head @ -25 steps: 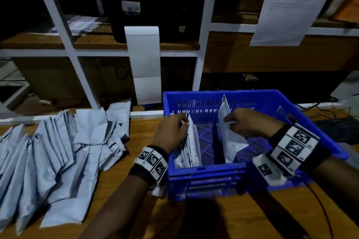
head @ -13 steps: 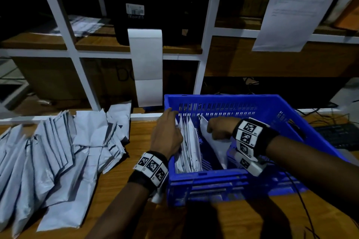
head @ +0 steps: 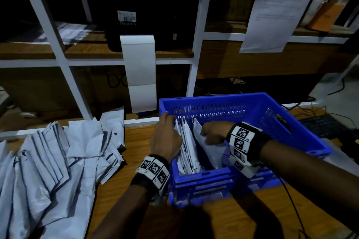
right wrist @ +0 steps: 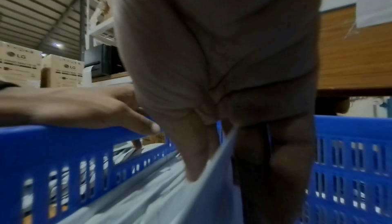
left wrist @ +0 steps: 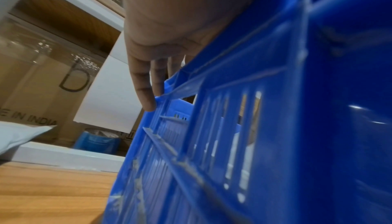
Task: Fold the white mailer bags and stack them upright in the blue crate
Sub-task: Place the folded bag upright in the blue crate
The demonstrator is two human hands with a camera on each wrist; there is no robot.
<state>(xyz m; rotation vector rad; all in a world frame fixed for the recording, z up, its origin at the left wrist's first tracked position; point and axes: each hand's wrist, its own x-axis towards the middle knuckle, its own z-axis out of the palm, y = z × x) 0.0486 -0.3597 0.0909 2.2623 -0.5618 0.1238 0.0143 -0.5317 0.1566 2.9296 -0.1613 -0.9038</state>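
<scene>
The crate [head: 252, 106] stands on the bench [head: 136, 141], and everything else is placed from it. Inside, against its left wall, a row of folded bags [head: 187, 153] stands upright on edge. The left hand [head: 166, 137] lies over the crate's left rim, palm toward that row; its fingers [left wrist: 146, 90] are straight and close together, the tips reaching the crate's far left corner, and they steady the row without closing round anything. In the left wrist view the little finger touches the top edge of the crate wall.

Just right of the row, toward the middle of the crate, one more bag [head: 210, 149] stands tilted, its top edge leaning toward the row while a gap is open between them lower down. The right hand [head: 215, 132] is inside the crate above this bag. The right wrist view shows its thumb [right wrist: 195, 152] on one face of the bag and the curled fingers [right wrist: 282, 157] on the other, so the bag's upper edge is pinched between them.

Left of the crate, on the bench, lies a loose heap of unfolded bags [head: 48, 161], overlapping and fanned out. Behind the crate rises a white shelf frame [head: 196, 60], with a white paper strip [head: 139, 72] hanging from a black printer [head: 139, 6] and a printed sheet [head: 275, 9] hanging to the right of it.
</scene>
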